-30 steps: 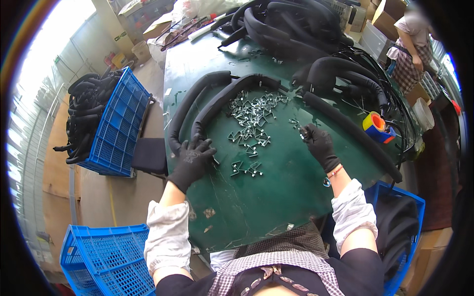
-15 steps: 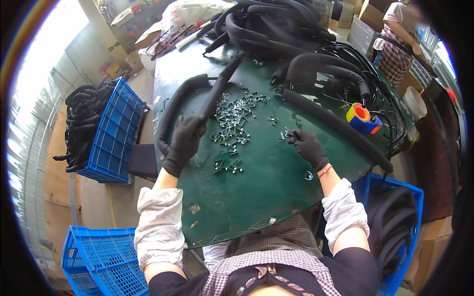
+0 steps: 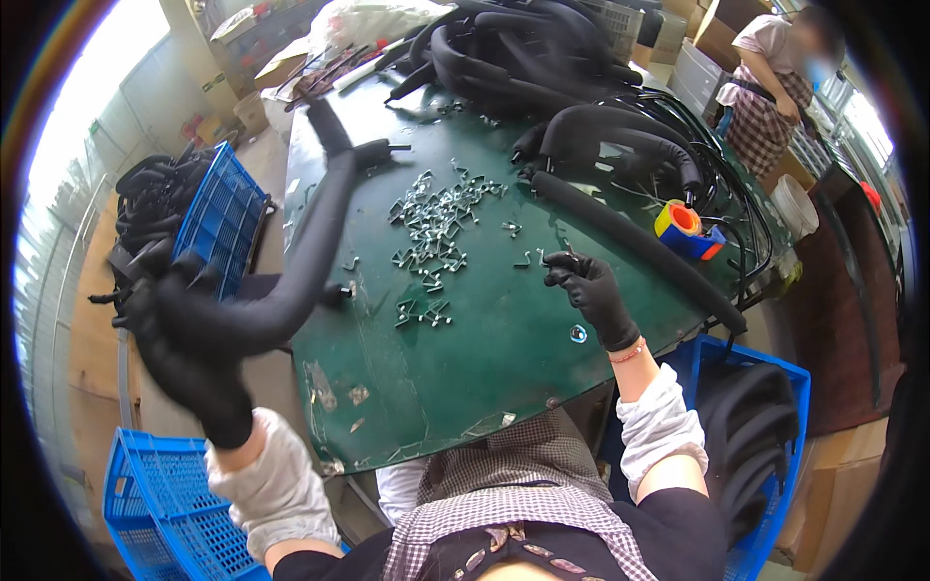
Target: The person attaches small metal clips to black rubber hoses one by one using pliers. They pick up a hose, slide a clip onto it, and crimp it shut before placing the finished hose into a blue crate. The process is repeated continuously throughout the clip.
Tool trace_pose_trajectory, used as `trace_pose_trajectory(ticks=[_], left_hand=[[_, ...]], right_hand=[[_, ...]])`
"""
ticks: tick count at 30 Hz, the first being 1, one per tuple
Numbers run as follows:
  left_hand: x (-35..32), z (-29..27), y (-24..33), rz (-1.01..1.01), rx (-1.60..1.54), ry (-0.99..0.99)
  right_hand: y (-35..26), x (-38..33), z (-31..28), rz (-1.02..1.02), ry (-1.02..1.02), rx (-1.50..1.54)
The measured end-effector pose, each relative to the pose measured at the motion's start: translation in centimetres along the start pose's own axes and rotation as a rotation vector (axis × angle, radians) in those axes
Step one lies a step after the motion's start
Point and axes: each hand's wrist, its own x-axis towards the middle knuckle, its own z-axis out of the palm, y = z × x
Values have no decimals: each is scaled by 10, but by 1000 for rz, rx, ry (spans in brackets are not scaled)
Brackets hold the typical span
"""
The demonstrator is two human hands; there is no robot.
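Observation:
My left hand (image 3: pixel 189 329), in a black glove and smeared by motion, is out past the table's left edge. It grips one end of a black foam-covered hose (image 3: pixel 271 318), which bends up over the table edge. Behind it another foam hose (image 3: pixel 372 153) lies partly hidden on the table. My right hand (image 3: pixel 596 295), also gloved, hovers over the table with thumb and fingertips pinched; what they hold is too small to make out. Beside those fingertips lies a small metal clip (image 3: pixel 523 259). A loose heap of metal clips (image 3: pixel 431 228) spreads between my hands.
More black foam hoses (image 3: pixel 523 48) are piled at the far side of the green table (image 3: pixel 465 373). Tape rolls (image 3: pixel 683 221) stand at the right. Blue crates (image 3: pixel 225 228) flank the table, and another blue crate (image 3: pixel 802 387) holds hoses. A person (image 3: pixel 765 87) stands far right.
My left hand has swung left and nearer me, off the table, pulling the foam hose along. The right hand stays close to the same clips, fingers still pinched. The whole view has shifted slightly.

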Motion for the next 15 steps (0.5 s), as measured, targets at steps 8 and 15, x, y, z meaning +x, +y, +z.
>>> trace_pose_trajectory(ticks=[8, 15], left_hand=[[-98, -146, 189, -210, 569, 81], [-232, -112, 130, -426, 785, -243]], right_hand=[[-40, -71, 105, -63, -394, 53], [-29, -148, 204, -356, -786, -140]])
